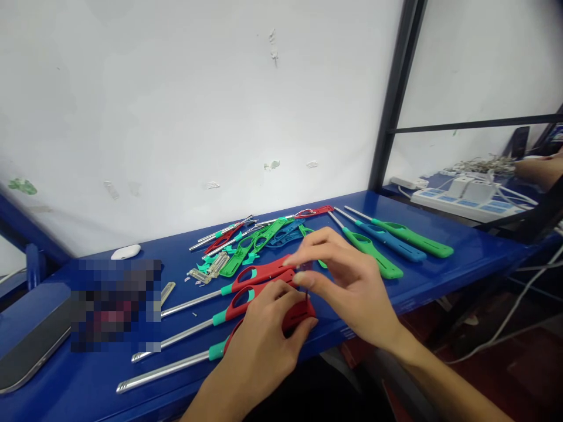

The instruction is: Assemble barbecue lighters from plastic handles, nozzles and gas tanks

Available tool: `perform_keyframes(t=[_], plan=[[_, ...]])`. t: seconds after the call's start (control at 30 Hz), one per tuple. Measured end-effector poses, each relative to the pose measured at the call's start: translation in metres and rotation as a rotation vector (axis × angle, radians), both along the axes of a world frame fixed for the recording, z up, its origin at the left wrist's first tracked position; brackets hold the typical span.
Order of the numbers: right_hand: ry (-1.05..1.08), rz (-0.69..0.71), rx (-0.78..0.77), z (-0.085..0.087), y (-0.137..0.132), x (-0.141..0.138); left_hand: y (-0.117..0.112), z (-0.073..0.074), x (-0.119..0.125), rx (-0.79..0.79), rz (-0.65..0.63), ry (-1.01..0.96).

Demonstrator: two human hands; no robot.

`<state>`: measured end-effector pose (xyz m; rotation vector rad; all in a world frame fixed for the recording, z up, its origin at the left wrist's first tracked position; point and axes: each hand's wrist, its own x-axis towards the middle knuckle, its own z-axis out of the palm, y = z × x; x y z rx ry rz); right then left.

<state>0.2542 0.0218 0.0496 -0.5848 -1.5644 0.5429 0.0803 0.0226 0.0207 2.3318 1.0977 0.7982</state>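
My left hand (266,340) is closed around the handle of a red gas lighter (301,312) at the table's front edge, its long metal tube pointing left. Between the thumb and fingers of my right hand (352,284) is a small screwdriver (307,286), upright, its thin shaft meeting the lighter's handle. My fingers partly cover its grip, and the tip's exact contact is too small to make out. Just behind lie two more red lighters, the middle one (233,312) and the farther one (264,271), side by side with turquoise collars.
Two green lighters and a blue lighter (396,241) lie at the right. Opened green shells (237,261), metal tubes and clear fuel tanks (217,265) are heaped at the back. A white case (126,252) and a dark case (35,340) sit left. A power strip (466,202) is beyond the frame post.
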Motion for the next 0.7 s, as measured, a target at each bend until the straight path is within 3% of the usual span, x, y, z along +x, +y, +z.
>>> perform_keyframes(t=[0.2, 0.37, 0.5, 0.7], plan=[[0.071, 0.164, -0.137, -0.0006, 0.0034, 0.0049, 0.0021, -0.0009, 0.0004, 0.005, 0.016, 0.024], [-0.03, 0.041, -0.039, -0.0012, 0.0028, 0.0057, 0.0015, -0.0004, 0.0006, 0.008, 0.018, 0.022], [-0.001, 0.097, -0.102, -0.0005, 0.0015, 0.0061, 0.0, 0.0018, 0.001, -0.016, 0.016, 0.029], [-0.059, 0.007, -0.001, -0.0025, 0.0037, 0.0071, -0.0005, 0.0018, -0.0007, -0.01, 0.013, 0.03]])
